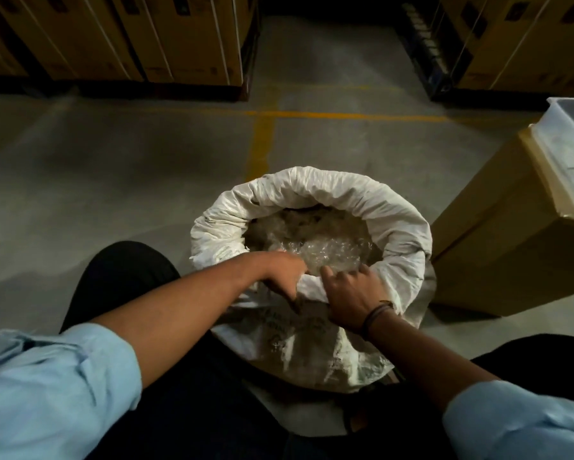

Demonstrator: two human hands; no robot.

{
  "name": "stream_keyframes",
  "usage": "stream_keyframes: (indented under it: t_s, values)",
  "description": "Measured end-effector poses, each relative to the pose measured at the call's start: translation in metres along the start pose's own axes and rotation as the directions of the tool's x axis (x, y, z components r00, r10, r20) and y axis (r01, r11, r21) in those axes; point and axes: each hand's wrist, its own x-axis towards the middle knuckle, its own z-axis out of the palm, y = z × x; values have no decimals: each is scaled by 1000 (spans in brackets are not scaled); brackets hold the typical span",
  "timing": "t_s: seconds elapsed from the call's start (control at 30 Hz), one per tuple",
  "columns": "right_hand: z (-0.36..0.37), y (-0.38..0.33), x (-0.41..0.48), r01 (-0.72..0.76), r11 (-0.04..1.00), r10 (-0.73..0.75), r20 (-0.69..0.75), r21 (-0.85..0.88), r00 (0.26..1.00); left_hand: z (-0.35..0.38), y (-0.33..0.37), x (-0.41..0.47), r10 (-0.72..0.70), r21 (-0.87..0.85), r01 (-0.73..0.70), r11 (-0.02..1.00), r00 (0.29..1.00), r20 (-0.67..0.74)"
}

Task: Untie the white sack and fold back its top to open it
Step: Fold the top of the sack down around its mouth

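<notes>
The grey floor (146,161) is the biggest thing here, with a yellow line (262,141) painted on it past the sack. Far behind the sack stand rows of brown boxes (113,38). A tall box (498,247) stands just to the right of the sack.

The white sack (395,210) sits on the floor between the person's knees. No tie can be seen on it, and its mouth is wide open. The far side and both sides of its top are rolled down into a fat ring. Inside the sack is crinkly clear wrap (328,254).

Only the near side of the top, the side next to the person, is not rolled down like the rest.

The left hand (285,273) is at the near edge of the sack, its fingers curled down over the cloth and holding it. It is a bit blurry. The right hand (352,293) is just beside it on the same edge, with fingers hooked inside the mouth and the cloth held tight. A dark band (377,315) is on that wrist.

So the untying looks done, and the folding back looks like the step in hand, nearly finished. I think the next move is to pull this near edge out and down toward the person, so it rolls over like the rest of the ring. Both hands should pull together so the ring comes out even.
</notes>
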Motion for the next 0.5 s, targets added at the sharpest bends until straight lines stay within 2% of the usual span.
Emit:
stream_keyframes:
  t_s: [0.1,0.17,0.23,0.3,0.33,0.4,0.5]
  values:
    - [5,8,-1,-33,999,32,112,5,993,16,19,-2,10,154,-5,988,1000,-29]
    - [9,14,-2,86,994,-93,111,68,989,36,42,-4,46,380,-13,925,996,-78]
    - [8,10,0,179,936,-237,165,302,957,58,63,-7,81,547,-26,837,994,-76]
    - [9,1,4,80,808,-325,329,583,887,77,64,-10,79,532,12,847,986,-149]
    - [10,-3,5,25,772,-339,378,635,862,82,61,-13,92,492,13,871,978,-188]
    - [9,-7,7,-47,749,-314,417,661,853,87,49,-20,133,451,-22,892,967,-216]
    - [6,-13,11,-113,772,-257,470,626,845,81,38,-27,132,304,-93,948,985,-110]
